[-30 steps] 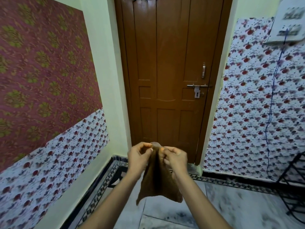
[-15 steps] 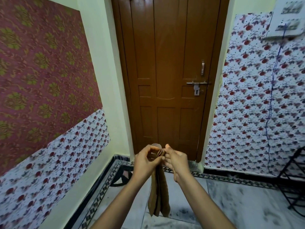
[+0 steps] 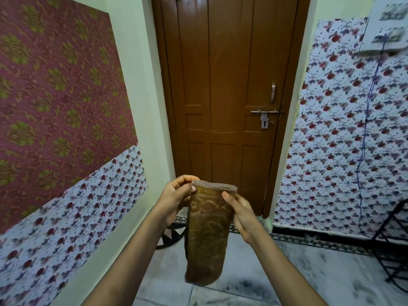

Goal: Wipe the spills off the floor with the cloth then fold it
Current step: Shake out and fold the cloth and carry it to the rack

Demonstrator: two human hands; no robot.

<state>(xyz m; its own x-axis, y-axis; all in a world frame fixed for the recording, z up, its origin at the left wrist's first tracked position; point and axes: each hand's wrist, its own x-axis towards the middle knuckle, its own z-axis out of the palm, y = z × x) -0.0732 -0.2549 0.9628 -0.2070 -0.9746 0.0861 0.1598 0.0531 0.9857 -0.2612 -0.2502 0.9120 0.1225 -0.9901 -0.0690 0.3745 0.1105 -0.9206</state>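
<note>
Clearly well into the folding step. Cloth (image 3: 207,235) up in the air at chest level in front of the brown door (image 3: 225,96), hanging as a narrow, doubled-over strip with a rounded fold along the bottom and layered edges at the top. Left hand (image 3: 176,199) pinching the top left corner between thumb and curled fingers; right hand (image 3: 240,210) gripping the right edge just below the top, thumb in front on the patterned face, remaining fingers hidden behind the fabric. Both hands closed on the cloth, neither free.

Wiping part judged finished, or at least set aside: cloth off the floor (image 3: 287,272) and nowhere near it. Hard to say whether the marble tiles are truly dry, since the dark grey patches low in the view could be veining, dirt or leftover damp, and the wide-angle blur does not help.

Remaining, most likely: one more fold, bringing the hanging bottom up to the top edge to halve the length, then squaring the corners and setting the bundle down somewhere. No counter in view for that; only floor, papered walls and a black metal rack (image 3: 395,246) at the right edge.
</note>
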